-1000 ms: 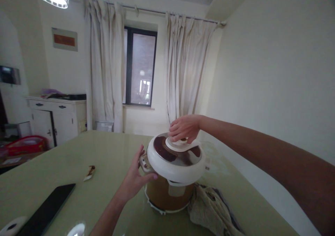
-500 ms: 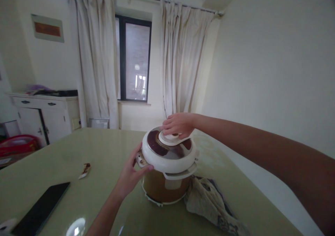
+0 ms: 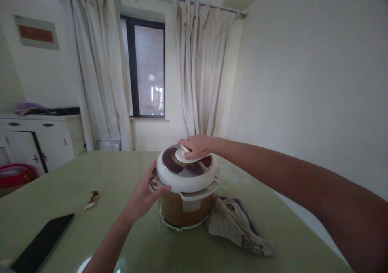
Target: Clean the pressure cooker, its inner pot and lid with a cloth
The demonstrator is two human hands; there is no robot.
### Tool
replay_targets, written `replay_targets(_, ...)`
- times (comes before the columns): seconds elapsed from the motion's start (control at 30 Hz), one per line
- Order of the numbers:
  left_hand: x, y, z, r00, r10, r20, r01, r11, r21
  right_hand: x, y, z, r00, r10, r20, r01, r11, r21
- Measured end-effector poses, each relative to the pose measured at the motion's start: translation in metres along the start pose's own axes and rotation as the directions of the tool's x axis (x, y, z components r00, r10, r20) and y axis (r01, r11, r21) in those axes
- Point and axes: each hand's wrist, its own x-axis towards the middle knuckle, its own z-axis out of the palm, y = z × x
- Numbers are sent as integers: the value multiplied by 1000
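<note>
An electric pressure cooker [image 3: 184,208] with a brown body stands upright on the table. Its white lid [image 3: 182,181] has a dark, shiny top with stains and sits on the pot. My right hand [image 3: 198,145] is closed around the lid's white handle [image 3: 182,155], with the thumb on the near side. Against the cooker's left side, my left hand [image 3: 145,198] grips the stained side handle [image 3: 155,180], fingers behind and thumb in front. A crumpled grey cloth [image 3: 236,226] lies beside the cooker's right side.
The glossy green table [image 3: 121,176] carries a black phone-like slab [image 3: 42,240] and a small white piece with brown stains [image 3: 91,199] on the left. Behind are a white cabinet [image 3: 57,139], a red basket [image 3: 18,178] and curtains [image 3: 201,75]. A wall rises on the right.
The view has turned slightly right, so things sit further left. My right hand has shifted its hold on the lid handle, and its thumb now shows in front. My left hand keeps its place.
</note>
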Motion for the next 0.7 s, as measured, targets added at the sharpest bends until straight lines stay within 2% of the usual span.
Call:
replay_targets(0.17,-2,-2,-8,998,-8,59,9,999,-32,4,-13,2,994,90,-54,-96,989,-114)
replay_targets(0.43,5,2,-7,999,-11,33,11,1000,-4,13,-20,4,973,213,-88,-222,969,-106)
replay_targets(0.7,9,8,-5,1000,-24,14,24,1000,6,27,-30,-4,959,280,-52,-283,957,-58)
